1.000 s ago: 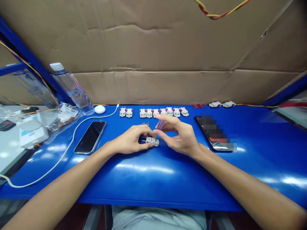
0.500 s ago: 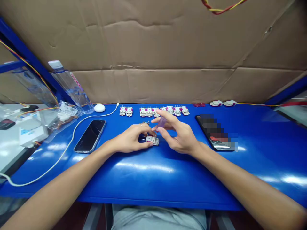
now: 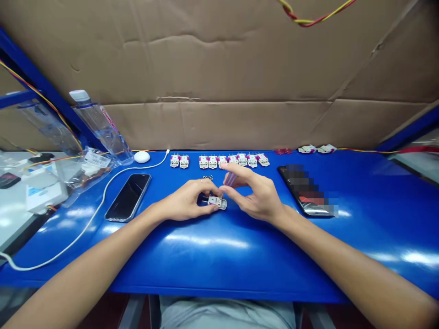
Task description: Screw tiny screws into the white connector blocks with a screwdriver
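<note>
My left hand [image 3: 187, 200] rests on the blue table [image 3: 219, 256] with its fingers closed on a small white plug part [image 3: 217, 202] with metal prongs. My right hand [image 3: 255, 194] pinches a small purple-handled screwdriver [image 3: 229, 180] between thumb and fingers, its tip down on the part. Beyond the hands, a row of several similar white and magenta plug parts [image 3: 219, 161] lines the table. A few loose screws [image 3: 207, 177] lie just behind my left hand.
A dark phone [image 3: 129, 196] with a white cable [image 3: 85, 228] lies left, a second phone [image 3: 307, 189] right. A white puck [image 3: 141, 156], water bottles [image 3: 101, 125] and bags sit at back left. Two more parts [image 3: 317, 149] lie at back right. Cardboard walls the rear.
My right fingers have shifted slightly around the screwdriver handle, as in turning it. The left hand and the part have stayed in place.
</note>
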{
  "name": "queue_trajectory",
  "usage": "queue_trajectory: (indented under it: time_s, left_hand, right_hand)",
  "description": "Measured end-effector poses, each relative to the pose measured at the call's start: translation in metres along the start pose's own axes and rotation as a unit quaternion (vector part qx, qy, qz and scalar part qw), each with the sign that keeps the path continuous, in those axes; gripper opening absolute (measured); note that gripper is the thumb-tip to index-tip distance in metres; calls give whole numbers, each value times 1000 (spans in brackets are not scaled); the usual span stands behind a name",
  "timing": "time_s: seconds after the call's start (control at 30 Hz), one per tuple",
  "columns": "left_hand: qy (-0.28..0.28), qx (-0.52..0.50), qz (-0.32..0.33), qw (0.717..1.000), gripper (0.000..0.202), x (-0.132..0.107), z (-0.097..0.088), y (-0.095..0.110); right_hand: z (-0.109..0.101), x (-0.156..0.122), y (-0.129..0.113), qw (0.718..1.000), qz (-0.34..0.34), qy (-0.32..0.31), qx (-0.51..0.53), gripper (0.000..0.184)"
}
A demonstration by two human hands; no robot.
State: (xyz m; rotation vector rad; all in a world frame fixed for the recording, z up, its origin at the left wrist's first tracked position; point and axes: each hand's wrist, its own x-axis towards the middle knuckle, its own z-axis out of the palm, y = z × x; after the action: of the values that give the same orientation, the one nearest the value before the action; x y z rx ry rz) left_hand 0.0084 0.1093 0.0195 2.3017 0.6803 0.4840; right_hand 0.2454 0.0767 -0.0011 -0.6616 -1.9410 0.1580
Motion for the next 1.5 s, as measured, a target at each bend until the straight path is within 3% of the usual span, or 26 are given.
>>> queue_trajectory:
  time_s: [0.1,0.27,0.4,0.6,0.77,0.93,1.07,1.23,1.4,1.5]
  left_hand:
    - [0,-2,4,1000,20,0,-1,0]
    - [-4,5,-1,1000,22,0,-1,0]
    - [-1,2,3,1000,22,0,0,-2]
    - [-1,10,11,1000,19,0,-1,-2]
    - [-2,8,17,1000,19,-1,-1,-2]
    - [2,11,12,1000,20,0,0,-3]
    - [2,4,20,1000,19,0,0,-4]
    - [-6,18,8,1000,24,-1,0,-3]
    - [-2,13,19,1000,21,0,0,-3]
    - [-9,13,18,1000,24,0,0,-4]
  right_hand:
    - [-1,0,0,999,12,-30,25,62]
    - [-2,-1,1,1000,0,11,6,57]
    - [-2,-1,0,999,11,-29,23,60]
    - [-2,0,0,999,-27,13,-30,53]
    - [-1,1,-1,999,4,-41,-8,60]
    - [0,1,1,999,-19,-1,-28,59]
    - [-1,1,1,999,17,-39,-9,61]
    - [-2,2,-1,1000,-5,-4,-30,56]
    - [-2,3,-2,999,17,-44,-17,61]
    - [-3,3,-1,999,-7,-10,-35,60]
